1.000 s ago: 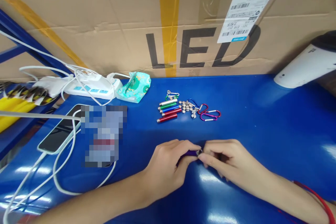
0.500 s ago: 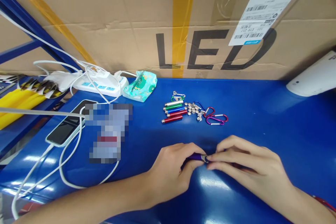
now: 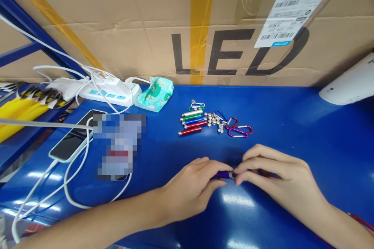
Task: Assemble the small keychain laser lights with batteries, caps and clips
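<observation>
Left hand (image 3: 191, 188) with purple tube (image 3: 223, 174), coloured tubes (image 3: 193, 122), carabiners (image 3: 240, 136) beyond

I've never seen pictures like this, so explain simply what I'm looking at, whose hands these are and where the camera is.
There's no machine here: someone is working bare-handed, and every picture comes from one camera worn on their head, looking forward and down. The left hand holds a purple tube; the right hand is at its silvery end. Beyond, on the blue table, lie five shiny tubes, small round silver pieces and colored clips. A phone and power strip sit to the left, and a cardboard box marked LED stands behind.
</observation>
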Tool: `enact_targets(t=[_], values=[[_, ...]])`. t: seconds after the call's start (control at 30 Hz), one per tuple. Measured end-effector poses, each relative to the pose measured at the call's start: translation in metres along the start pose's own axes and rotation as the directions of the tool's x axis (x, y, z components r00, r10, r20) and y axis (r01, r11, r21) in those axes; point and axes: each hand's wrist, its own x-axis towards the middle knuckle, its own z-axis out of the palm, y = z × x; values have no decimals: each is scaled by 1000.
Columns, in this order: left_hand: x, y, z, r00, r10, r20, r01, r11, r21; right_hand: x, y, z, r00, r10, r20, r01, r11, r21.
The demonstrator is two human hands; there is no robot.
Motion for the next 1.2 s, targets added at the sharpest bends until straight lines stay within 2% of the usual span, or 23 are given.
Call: enact_targets(t=[0.17,0.3,0.43,0.53,0.67,0.77,0.97,1.2], values=[[-2,-1,2,999,-44,-11,42,990,-132,4,-2,0,998,64,20,-65,994,85],[-2,-4,4,998,-27,-56,18,988,-151,4,-2,5,980,194,37,-198,962,189],[-2,-6,6,993,28,-117,-39,995,-94,8,-3,9,939,336,72,-343,901,264],[-1,-8,7,987,69,-145,-75,997,-37,11,-4,8,898,414,147,-439,847,299],[-1,-8,8,983,109,-148,-107,994,25,11,-4,6,839,473,270,-543,766,344],[0,-5,8,984,107,-144,-96,992,84,9,-3,5,815,489,311,-577,734,358],[0,-2,10,973,129,-192,-94,979,184,8,-1,6,835,469,288,-545,775,319],[-3,-1,10,976,90,-197,-64,989,132,6,-2,10,890,425,164,-456,835,308]])
